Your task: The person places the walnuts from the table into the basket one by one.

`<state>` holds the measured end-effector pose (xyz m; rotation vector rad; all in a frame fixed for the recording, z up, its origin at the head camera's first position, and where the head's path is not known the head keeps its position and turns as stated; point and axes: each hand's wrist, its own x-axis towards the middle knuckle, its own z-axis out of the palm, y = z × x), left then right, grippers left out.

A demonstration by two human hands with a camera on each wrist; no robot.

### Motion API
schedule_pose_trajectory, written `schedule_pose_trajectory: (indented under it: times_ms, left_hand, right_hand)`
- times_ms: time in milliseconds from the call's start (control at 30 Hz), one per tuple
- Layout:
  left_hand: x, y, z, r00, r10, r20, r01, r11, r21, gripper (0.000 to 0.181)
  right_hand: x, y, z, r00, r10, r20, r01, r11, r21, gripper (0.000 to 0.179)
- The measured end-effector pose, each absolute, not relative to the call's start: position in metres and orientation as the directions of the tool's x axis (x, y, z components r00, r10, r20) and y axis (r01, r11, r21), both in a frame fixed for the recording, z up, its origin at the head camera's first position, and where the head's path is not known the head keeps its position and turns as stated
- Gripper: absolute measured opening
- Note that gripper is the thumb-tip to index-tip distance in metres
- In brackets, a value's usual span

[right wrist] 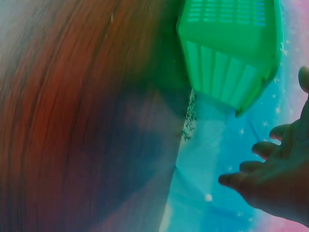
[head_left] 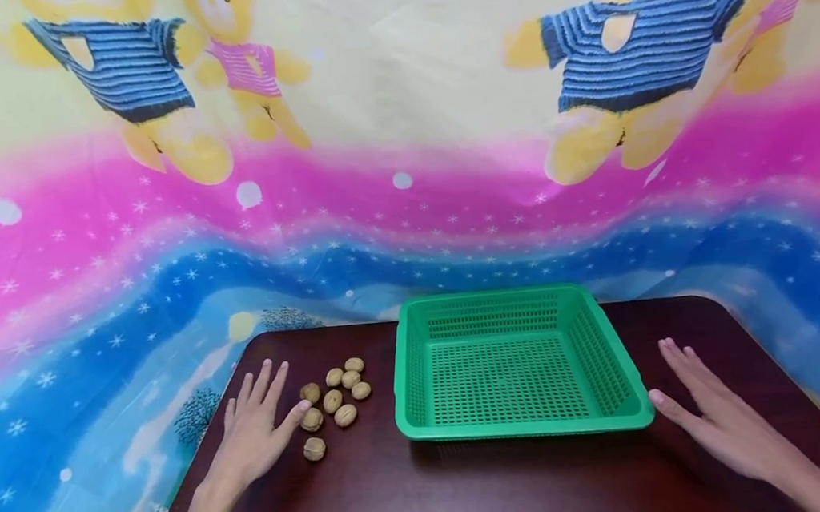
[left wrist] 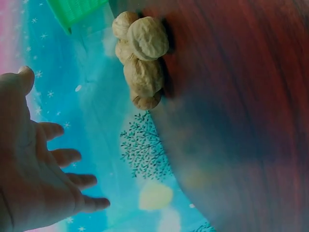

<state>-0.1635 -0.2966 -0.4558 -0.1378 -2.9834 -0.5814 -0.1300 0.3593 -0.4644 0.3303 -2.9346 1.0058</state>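
Note:
My left hand (head_left: 254, 437) hovers over the left side of the table, fingers straight and spread, holding nothing. Its thumb tip overlaps the edge of a group of several brown walnuts (head_left: 332, 401) in the head view. In the left wrist view the walnuts (left wrist: 144, 77) stand out beyond the fingers. A green plastic basket (head_left: 525, 428) with slotted walls and a bare perforated floor sits right of the walnuts. Off the basket's right front corner is my right hand (head_left: 719, 420), its fingers extended and nothing in it. The right wrist view shows the basket (right wrist: 222, 72) beyond that hand.
The dark reddish-brown table (head_left: 472, 492) has rounded far corners. Behind it and along both sides hangs a printed cloth (head_left: 392, 209) with bears, snowflakes and pink and blue bands. The basket's far side stands close to that cloth.

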Motion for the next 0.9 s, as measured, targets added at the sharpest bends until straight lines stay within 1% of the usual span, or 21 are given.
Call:
schedule_pose_trajectory:
  times_ms: [100,267,567,733,900]
  left_hand:
    - [-0.167,-0.295,-0.461,-0.989,0.087,0.119,0.126,0.913,0.388,0.083]
    - [-0.172,-0.296,-0.471,-0.984,0.107,0.143,0.158,0.891,0.425,0.078]
    - [-0.184,-0.307,-0.49,-0.972,0.104,0.209,0.196,0.851,0.487,0.066]
    - [-0.196,-0.312,-0.501,-0.97,0.091,0.224,0.198,0.831,0.52,0.061]
    - [-0.208,-0.318,-0.511,-0.974,0.085,0.208,0.186,0.822,0.539,0.055]
  right_hand:
    - [-0.135,0.354,-0.465,-0.979,-0.196,0.052,-0.184,0.75,-0.635,0.078]
    - [-0.142,0.345,-0.466,-0.982,-0.188,0.001,-0.143,0.742,-0.655,0.073]
    - [-0.153,0.336,-0.475,-0.988,-0.15,-0.02,-0.092,0.699,-0.709,0.065]
    - [-0.158,0.334,-0.479,-0.989,-0.137,-0.048,-0.057,0.673,-0.738,0.065]
    - [-0.162,0.331,-0.483,-0.991,-0.131,-0.038,-0.057,0.648,-0.759,0.065]
